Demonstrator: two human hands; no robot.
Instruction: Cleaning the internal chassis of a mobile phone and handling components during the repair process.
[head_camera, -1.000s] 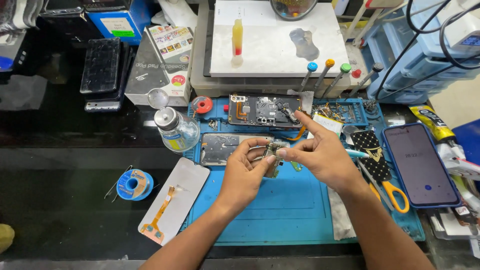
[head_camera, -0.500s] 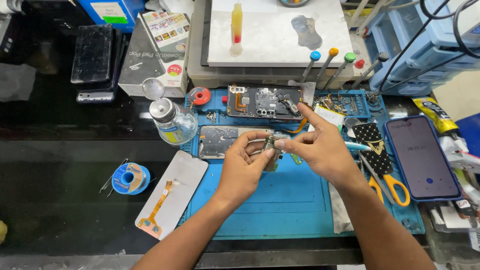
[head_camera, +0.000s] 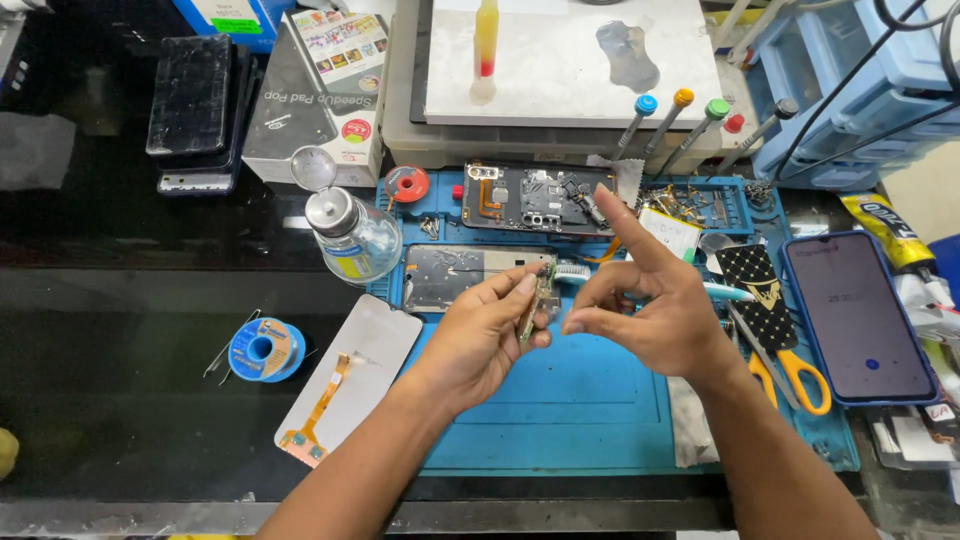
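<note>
The left hand (head_camera: 480, 335) is closed in a pinch on a small green circuit board (head_camera: 537, 300), thumb below and fingertips above, holding it on edge over the blue work mat (head_camera: 560, 420) just in front of the opened phone frame (head_camera: 470, 275). The right hand (head_camera: 650, 300) holds nothing that can be made out: its index finger points up and away, while thumb and middle finger curl close to the board's right edge without clearly touching it. The grip looks light and sits on the board's narrow edges, so a twitch could let it slip and drop onto the mat, or tip toward the loose screws and parts in the mat's tray (head_camera: 690, 205). Fingers pressing on the face of the board could also bend it or smear its contacts. The glass bottle (head_camera: 350, 235) stands near the left wrist with its cap (head_camera: 313, 167) lying off beside it; a sideways elbow move could knock it and spill liquid over the frame and the second phone body (head_camera: 535, 198) behind it. The screen panel (head_camera: 350, 375) with its orange flex cable (head_camera: 320, 410) lies under the left forearm on the counter (head_camera: 120, 400) and could be dragged or creased.
</note>
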